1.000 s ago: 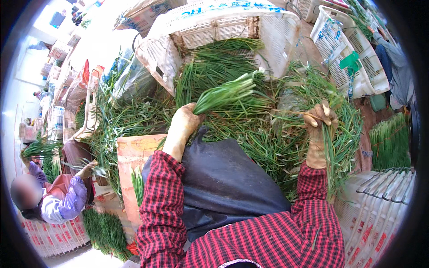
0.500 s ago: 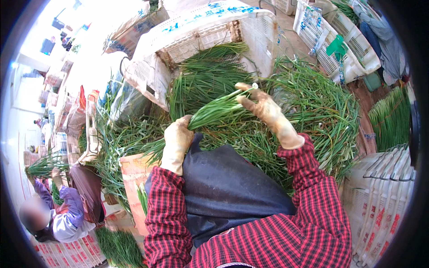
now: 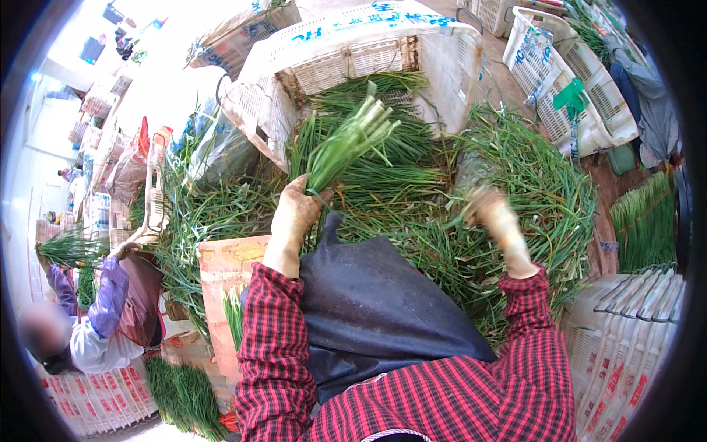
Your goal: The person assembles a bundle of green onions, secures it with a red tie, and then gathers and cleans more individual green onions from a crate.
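Note:
Gloved in pale, stained rubber, my left hand [image 3: 294,217] grips a bunch of chives [image 3: 346,151], its pale cut ends pointing up and away. My right hand [image 3: 497,221], in the same kind of glove, is apart from the bunch, low over a loose heap of green leaves [image 3: 534,180]. Motion blurs its fingers, so whether they hold anything is unclear. Beyond my left hand a white plastic crate [image 3: 455,77] lies tipped on its side, opening toward me, with more chives [image 3: 394,132] laid inside. A dark apron [image 3: 387,295] covers my lap.
An orange-pink board [image 3: 213,254] stands left of my lap. White crates [image 3: 541,62] sit at the far right, near bundled chives [image 3: 644,221]; stacked white crates [image 3: 626,346] are near right. At left a co-worker in purple sleeves [image 3: 110,295] handles chives [image 3: 70,249].
My right hand has left the bunch and moved right and down toward the loose heap. The bunch in my left hand now stands more upright. The view has shifted slightly.

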The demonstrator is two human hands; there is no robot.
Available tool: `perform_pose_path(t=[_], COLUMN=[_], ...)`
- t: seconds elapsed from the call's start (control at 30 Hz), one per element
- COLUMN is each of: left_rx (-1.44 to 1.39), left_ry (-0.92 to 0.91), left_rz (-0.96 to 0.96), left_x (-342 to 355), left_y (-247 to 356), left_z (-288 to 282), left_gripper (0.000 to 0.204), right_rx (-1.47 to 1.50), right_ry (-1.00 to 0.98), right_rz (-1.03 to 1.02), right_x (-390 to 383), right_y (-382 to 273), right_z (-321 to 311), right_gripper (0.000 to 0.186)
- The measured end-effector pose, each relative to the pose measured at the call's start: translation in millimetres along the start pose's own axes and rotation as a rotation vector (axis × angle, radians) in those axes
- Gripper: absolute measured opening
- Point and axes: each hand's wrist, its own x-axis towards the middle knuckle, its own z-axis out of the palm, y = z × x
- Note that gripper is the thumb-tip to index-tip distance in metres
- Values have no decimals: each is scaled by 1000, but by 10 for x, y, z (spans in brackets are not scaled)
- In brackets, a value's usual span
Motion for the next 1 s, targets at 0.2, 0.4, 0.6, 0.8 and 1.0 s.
perform_pose_path(t=[0.2,0.4,0.6,0.8,1.0], left_rx=[-419,-499,-386,-40,453], left_ry=[-226,-286,-315,-175,175], left_rz=[-59,-266,-138,-29,414], left_x=[4,5,-80,-30,-23], left_y=[-244,-24,-6,30,-266], left_z=[52,136,10,52,114], left_gripper=[22,15,17,23,36], right_rx=[-116,36,894,-583,-218], right_ry=[-19,-365,-132,-139,124], right_rz=[-387,-40,-293,-165,-626], right_x=[124,596,380,280,323], right_y=[-91,-699,-513,355,-452], right_z=[323,822,466,313,505], right_gripper=[70,72,17,41,43])
